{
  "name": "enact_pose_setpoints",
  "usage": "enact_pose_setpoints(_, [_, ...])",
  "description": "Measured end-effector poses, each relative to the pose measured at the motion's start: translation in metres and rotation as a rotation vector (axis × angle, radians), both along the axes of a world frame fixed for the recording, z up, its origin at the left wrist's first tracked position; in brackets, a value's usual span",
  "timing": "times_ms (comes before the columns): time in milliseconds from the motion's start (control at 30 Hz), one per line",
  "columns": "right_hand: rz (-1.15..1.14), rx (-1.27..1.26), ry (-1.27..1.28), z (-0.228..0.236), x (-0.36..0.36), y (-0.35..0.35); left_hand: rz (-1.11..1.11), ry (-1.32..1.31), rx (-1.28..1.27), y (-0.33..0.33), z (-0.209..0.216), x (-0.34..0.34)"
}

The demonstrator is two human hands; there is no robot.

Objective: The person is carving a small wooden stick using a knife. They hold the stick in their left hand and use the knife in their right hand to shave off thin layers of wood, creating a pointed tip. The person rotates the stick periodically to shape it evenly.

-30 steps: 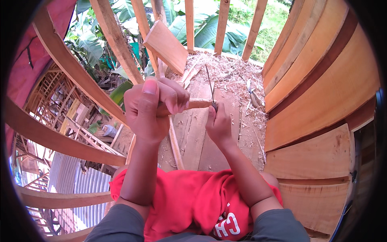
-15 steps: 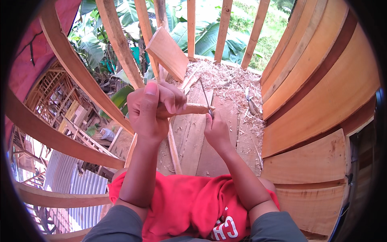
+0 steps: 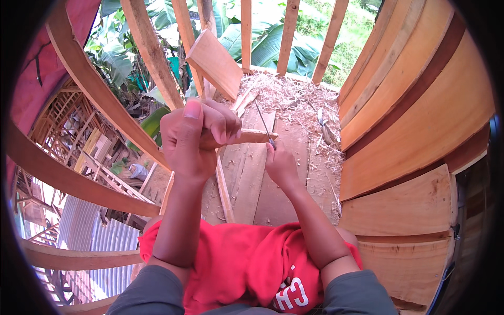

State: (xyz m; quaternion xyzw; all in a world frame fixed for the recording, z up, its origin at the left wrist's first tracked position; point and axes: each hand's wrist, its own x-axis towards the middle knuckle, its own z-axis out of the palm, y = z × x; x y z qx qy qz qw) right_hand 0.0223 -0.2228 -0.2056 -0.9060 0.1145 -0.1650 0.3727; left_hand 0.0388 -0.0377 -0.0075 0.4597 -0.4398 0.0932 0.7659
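Bright daylight enters from twelve o'clock, bleaching some leaves [image 3: 269,51], while fisheye distortion bends the wall planks [image 3: 415,131] at three o'clock and darkness rings the view.

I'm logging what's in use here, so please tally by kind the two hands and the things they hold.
Hands: 2 (left hand, right hand)
Wooden stick: 1, in the left hand
Thin-bladed tool: 1, in the right hand
Total: 4

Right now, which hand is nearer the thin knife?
Right: the right hand grips the thin knife by its lower end. The left hand is farther away, left of the knife, gripping the stick.
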Motion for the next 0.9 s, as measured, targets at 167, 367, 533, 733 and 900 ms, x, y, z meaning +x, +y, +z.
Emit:
enact_pose_setpoints(167, [-0.041,-0.008,-0.057,-0.021,-0.001,-0.006,-0.007,-0.023,0.013,-0.007,-0.001,-0.004])
enact_pose_setpoints(367, [0.011,0.053,-0.046,-0.003,0.001,0.009,-0.067,0.028,-0.061,-0.001,-0.002,-0.003])
enact_pose_setpoints(533, [0.068,0.013,0.019,-0.031,0.012,-0.027,-0.043,0.008,-0.087,-0.005,0.0,0.001])
enact_pose_setpoints(733, [-0.145,-0.326,0.335,0.021,-0.001,-0.035,-0.098,0.06,-0.109,0.001,-0.001,0.001])
enact_pose_setpoints(900, [-0.172,0.157,0.111,-0.001,0.008,-0.043,-0.019,-0.058,0.058,0.002,-0.002,-0.002])
